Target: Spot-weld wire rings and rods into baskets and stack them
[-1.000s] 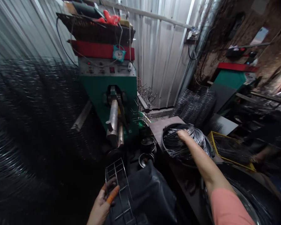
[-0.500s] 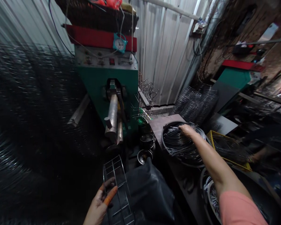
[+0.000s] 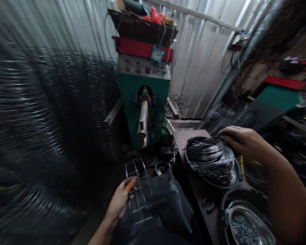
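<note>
My left hand (image 3: 121,198) is closed around a small wire rack (image 3: 139,194), a narrow welded metal frame with thin crossbars. The rack tilts above a dark cover (image 3: 165,194) over my lap. An orange wrap shows on one finger of that hand. At the right, my right hand (image 3: 236,139) is raised over the edge of a black basin (image 3: 241,172) heaped with bent metal wires (image 3: 209,154). Its fingers are pinched together, and a thin wire seems to stick out at the fingertips, partly blurred.
A green machine (image 3: 129,102) with a metal arm (image 3: 143,119) stands ahead. Stacked wire frames (image 3: 48,112) fill the left side. Small metal bowls (image 3: 163,167) sit low at centre. A steel bowl (image 3: 244,226) of short metal pieces lies at lower right, near a yellow crate (image 3: 242,166).
My right hand has lifted from the wires in the basin and moved right. My left hand still holds the rack. The view has swung left, so the machine appears further right.
</note>
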{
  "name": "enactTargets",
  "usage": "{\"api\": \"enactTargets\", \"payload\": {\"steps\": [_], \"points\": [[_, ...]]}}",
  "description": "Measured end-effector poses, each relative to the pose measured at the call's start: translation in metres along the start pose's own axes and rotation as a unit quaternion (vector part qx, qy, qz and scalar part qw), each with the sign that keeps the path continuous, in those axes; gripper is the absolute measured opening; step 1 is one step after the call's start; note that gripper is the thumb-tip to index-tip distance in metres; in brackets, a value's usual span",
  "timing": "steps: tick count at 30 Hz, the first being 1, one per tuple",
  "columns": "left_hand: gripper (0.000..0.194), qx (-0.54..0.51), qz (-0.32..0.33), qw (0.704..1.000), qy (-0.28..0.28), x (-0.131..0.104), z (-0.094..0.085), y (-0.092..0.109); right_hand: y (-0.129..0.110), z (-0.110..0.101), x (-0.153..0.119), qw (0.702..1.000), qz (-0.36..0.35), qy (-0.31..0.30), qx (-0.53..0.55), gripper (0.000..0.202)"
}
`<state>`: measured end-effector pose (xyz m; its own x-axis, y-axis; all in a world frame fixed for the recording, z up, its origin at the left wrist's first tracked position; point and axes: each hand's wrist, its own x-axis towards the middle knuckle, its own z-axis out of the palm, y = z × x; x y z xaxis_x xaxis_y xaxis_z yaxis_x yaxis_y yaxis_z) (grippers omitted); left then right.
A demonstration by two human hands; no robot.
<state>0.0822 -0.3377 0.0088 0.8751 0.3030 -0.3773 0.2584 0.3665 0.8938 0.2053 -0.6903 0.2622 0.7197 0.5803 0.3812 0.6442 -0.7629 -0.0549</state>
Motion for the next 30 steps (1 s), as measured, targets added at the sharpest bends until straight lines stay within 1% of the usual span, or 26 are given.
{"api": "enactTargets", "payload": {"steps": [1, 3, 4, 6, 8, 10, 11, 13, 14, 16, 20, 23, 27, 30], "points": [[0.044, -0.011, 0.009, 1.000, -0.003, -0.001, 0.002, 0.004, -0.012, 0.006, 0.000, 0.998, -0.010, -0.006, 0.068, 0.028], [0.041, -0.028, 0.019, 0.999, 0.001, -0.004, 0.003, 0.013, -0.033, 0.031, 0.002, 0.982, -0.014, -0.030, 0.184, 0.025], [0.042, -0.038, 0.020, 0.999, 0.004, -0.005, 0.002, 0.017, -0.043, 0.049, 0.003, 0.972, -0.011, -0.045, 0.231, 0.025], [0.051, -0.067, 0.016, 0.998, -0.003, -0.008, -0.002, 0.022, -0.062, 0.091, 0.004, 0.948, 0.002, -0.079, 0.310, 0.025], [0.062, -0.091, 0.009, 0.996, -0.017, -0.012, -0.008, 0.024, -0.081, 0.134, 0.002, 0.922, 0.016, -0.118, 0.368, 0.027], [0.065, -0.102, 0.008, 0.994, -0.025, -0.015, -0.015, 0.022, -0.098, 0.172, -0.003, 0.899, 0.025, -0.155, 0.408, 0.028], [0.066, -0.104, 0.008, 0.994, -0.023, -0.016, -0.018, 0.021, -0.105, 0.187, -0.006, 0.890, 0.027, -0.170, 0.422, 0.029], [0.065, -0.099, 0.009, 0.995, -0.013, -0.017, -0.022, 0.017, -0.115, 0.208, -0.012, 0.878, 0.030, -0.188, 0.439, 0.030], [0.064, -0.094, 0.013, 0.995, -0.007, -0.017, -0.023, 0.014, -0.118, 0.214, -0.014, 0.875, 0.031, -0.193, 0.444, 0.030], [0.060, -0.082, 0.024, 0.996, 0.002, -0.016, -0.023, 0.009, -0.124, 0.221, -0.016, 0.873, 0.035, -0.193, 0.447, 0.030], [0.051, -0.050, 0.046, 0.998, 0.012, -0.015, -0.019, -0.001, -0.133, 0.222, -0.017, 0.877, 0.020, -0.193, 0.439, 0.029], [0.047, -0.027, 0.050, 0.998, 0.018, -0.014, -0.017, -0.007, -0.141, 0.223, -0.016, 0.889, -0.015, -0.191, 0.415, 0.028], [0.047, 0.010, 0.045, 0.999, 0.017, -0.016, -0.022, -0.008, -0.161, 0.226, -0.013, 0.910, -0.067, -0.190, 0.362, 0.026], [0.051, 0.061, 0.036, 0.997, 0.015, -0.023, -0.028, -0.007, -0.180, 0.223, -0.010, 0.927, -0.075, -0.228, 0.288, 0.022]]}}
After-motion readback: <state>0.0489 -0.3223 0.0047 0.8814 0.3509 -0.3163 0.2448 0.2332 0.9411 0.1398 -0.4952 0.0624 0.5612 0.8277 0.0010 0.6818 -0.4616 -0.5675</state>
